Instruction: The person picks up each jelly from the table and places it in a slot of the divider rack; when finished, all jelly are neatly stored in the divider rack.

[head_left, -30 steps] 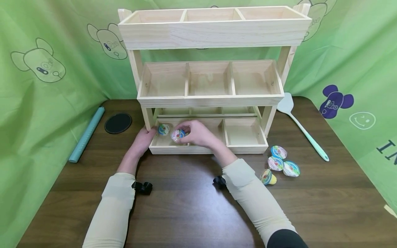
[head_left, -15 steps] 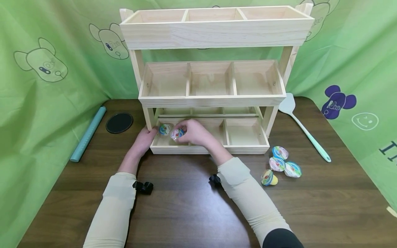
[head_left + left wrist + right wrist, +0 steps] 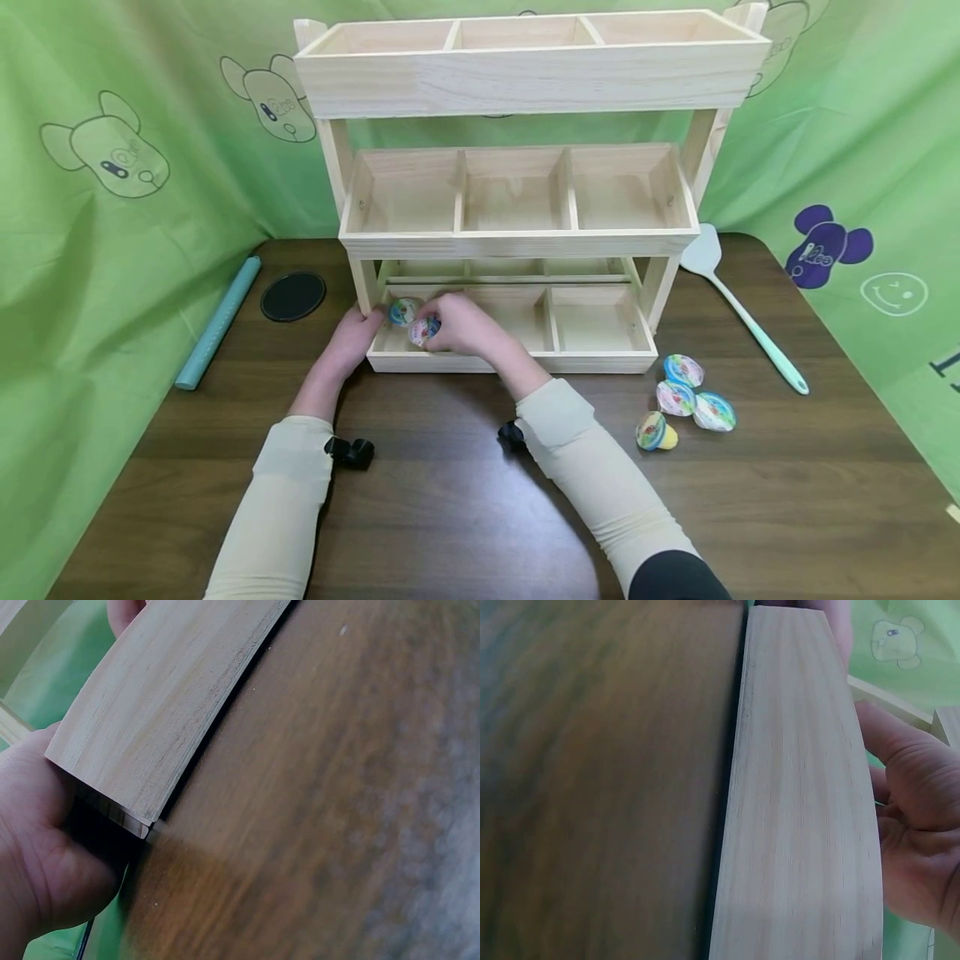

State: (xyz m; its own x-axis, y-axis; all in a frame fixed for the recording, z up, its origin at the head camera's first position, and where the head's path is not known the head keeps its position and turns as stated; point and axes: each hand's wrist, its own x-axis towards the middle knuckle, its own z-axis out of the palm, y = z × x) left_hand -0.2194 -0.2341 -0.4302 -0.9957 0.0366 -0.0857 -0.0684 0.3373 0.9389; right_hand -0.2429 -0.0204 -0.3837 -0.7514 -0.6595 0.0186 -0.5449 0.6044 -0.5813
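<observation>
Behind the front tray edge (image 3: 517, 364), right fingers (image 3: 444, 305) pinch a cup (image 3: 421, 332) — left fingers (image 3: 369, 321): grip unclear.

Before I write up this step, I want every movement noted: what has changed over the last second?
The right hand has shifted slightly left, bringing the small cup it pinches closer to the other cup in the lowest tier. Nothing was let go. The left hand stays at the lower left of the wooden rack, and the four cups on the table lie as before.
</observation>
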